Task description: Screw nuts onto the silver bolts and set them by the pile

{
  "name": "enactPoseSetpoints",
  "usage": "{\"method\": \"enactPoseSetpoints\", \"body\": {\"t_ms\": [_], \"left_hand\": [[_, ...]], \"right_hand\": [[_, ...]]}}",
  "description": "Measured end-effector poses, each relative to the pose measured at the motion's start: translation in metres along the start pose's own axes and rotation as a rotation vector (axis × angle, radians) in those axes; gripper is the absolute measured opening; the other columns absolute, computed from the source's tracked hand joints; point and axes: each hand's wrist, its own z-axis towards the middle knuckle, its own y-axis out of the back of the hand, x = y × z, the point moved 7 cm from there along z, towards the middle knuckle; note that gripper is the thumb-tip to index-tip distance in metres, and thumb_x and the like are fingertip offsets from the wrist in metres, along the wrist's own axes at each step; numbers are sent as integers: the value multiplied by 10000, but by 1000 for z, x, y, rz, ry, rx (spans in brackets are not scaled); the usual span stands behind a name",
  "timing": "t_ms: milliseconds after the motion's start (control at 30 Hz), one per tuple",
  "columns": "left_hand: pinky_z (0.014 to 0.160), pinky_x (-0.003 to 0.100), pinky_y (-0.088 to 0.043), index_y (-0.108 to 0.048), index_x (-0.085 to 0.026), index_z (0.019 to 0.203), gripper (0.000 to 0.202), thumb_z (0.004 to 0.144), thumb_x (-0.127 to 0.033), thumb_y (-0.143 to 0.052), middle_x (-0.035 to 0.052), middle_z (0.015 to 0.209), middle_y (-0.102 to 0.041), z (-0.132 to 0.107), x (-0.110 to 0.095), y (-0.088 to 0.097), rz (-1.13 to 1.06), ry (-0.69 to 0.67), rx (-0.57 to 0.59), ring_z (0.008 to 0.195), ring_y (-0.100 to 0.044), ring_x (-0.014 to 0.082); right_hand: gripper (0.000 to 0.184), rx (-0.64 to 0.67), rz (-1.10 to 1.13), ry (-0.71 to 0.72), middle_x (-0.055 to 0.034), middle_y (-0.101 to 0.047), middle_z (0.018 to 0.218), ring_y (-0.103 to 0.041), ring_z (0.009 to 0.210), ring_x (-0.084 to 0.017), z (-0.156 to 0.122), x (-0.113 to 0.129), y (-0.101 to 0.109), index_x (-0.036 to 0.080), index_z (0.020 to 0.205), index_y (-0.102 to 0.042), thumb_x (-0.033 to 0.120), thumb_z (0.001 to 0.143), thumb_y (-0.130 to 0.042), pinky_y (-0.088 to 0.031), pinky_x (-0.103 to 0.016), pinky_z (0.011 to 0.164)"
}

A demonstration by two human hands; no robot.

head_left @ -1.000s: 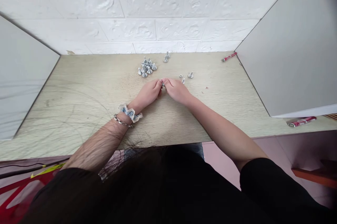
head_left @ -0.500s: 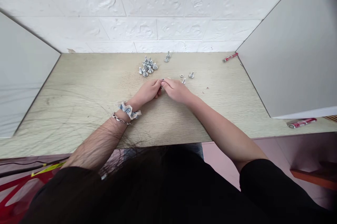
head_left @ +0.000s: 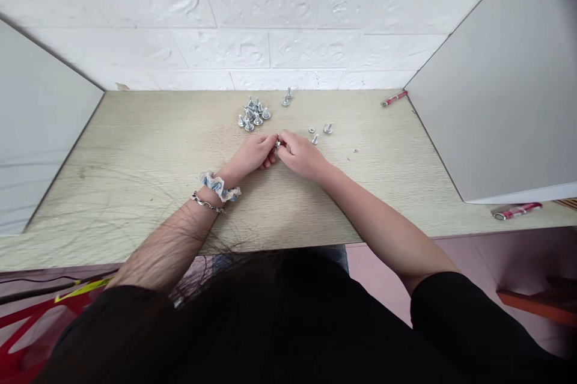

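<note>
My left hand [head_left: 256,152] and my right hand [head_left: 301,154] meet over the middle of the tabletop [head_left: 288,210]. Between their fingertips a small silvery bolt [head_left: 277,145] shows in part; the fingers cover the rest of it. The left fingers are pinched on it from one side, while the right thumb and forefinger close on it from the other. Just right of my right hand lie a loose nut [head_left: 311,130], a bolt [head_left: 314,139] and another bolt [head_left: 329,128]. Beyond my left hand stands a heap of several bolts [head_left: 252,115] with washers or nuts on them.
Two more bolts [head_left: 287,97] stand near the white brick wall [head_left: 243,50]. A red marker-like tube [head_left: 393,99] rests by the right grey panel [head_left: 505,83], and a second red tube [head_left: 517,211] lies at the front right. Another grey panel [head_left: 40,131] bounds the left side.
The right fingers have shifted and curled around the bolt, so more of its metal shows between the hands. My left hand has barely moved.
</note>
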Motion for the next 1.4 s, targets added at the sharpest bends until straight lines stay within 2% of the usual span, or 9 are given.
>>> {"method": "enactPoseSetpoints", "body": {"t_ms": [133, 333, 467, 633, 800, 1200, 1333, 1400], "left_hand": [[428, 182, -386, -497, -167, 626, 404, 959, -311, -318, 12, 542, -549, -3, -3, -1, -11, -21, 2, 447, -482, 82], [449, 189, -398, -477, -170, 596, 407, 949, -258, -296, 13, 547, -553, -2, -3, -2, 15, -58, -8, 448, -485, 80], [435, 196, -392, -471, -170, 574, 432, 954, -269, -290, 10, 536, -540, -2, -4, -2, 29, -47, -12, 436, -480, 80], [430, 195, -380, -457, -171, 573, 435, 960, -293, -299, 3, 545, -526, -4, -6, -3, 30, -64, -10, 427, -469, 72], [445, 201, -383, -462, -169, 571, 428, 952, -276, -298, 6, 550, -526, -3, -6, -4, 74, -79, -3, 435, -469, 72], [427, 188, -383, -468, -165, 635, 371, 952, -241, -293, 1, 593, -526, -4, -4, -3, 14, -35, 20, 448, -477, 68], [451, 189, -385, -470, -162, 607, 404, 956, -254, -290, 2, 570, -521, -3, -6, -3, 40, -62, 35, 461, -476, 69], [460, 189, -380, -461, -164, 595, 400, 950, -252, -300, 0, 557, -516, -3, -6, -3, 51, -79, 35, 467, -475, 68]], "right_hand": [[152, -40, 9, 30, -60, -601, 903, -517, 799, -189, 0, -1, 1, 190, 881, -494, 210, 811, -361, -378, -305, 725], [203, -99, 29, 25, -65, -577, 931, -515, 794, -179, 2, -6, 2, 190, 914, -473, 146, 733, -390, -381, -295, 723], [72, -112, 70, -18, -27, -577, 797, -511, 744, -162, 2, -6, 5, 202, 802, -467, 187, 791, -398, -378, -279, 700], [360, -33, 136, 7, -24, -641, 784, -562, 786, -145, 1, -2, 1, 194, 714, -510, 371, 958, -313, -389, -267, 768], [439, 16, 118, -3, -34, -659, 800, -579, 792, -143, 2, -3, -3, 182, 715, -535, 372, 997, -257, -382, -267, 780], [202, -18, 142, 11, -32, -608, 808, -533, 785, -176, 1, -3, -4, 222, 761, -361, 321, 934, -332, -359, -313, 718], [44, -12, 177, -6, -21, -573, 797, -516, 767, -181, 1, -3, -4, 224, 809, -349, 209, 820, -389, -357, -314, 698], [136, -12, 176, -9, -9, -545, 786, -493, 722, -174, 1, -4, -4, 220, 853, -363, 163, 741, -413, -347, -307, 670]]}}
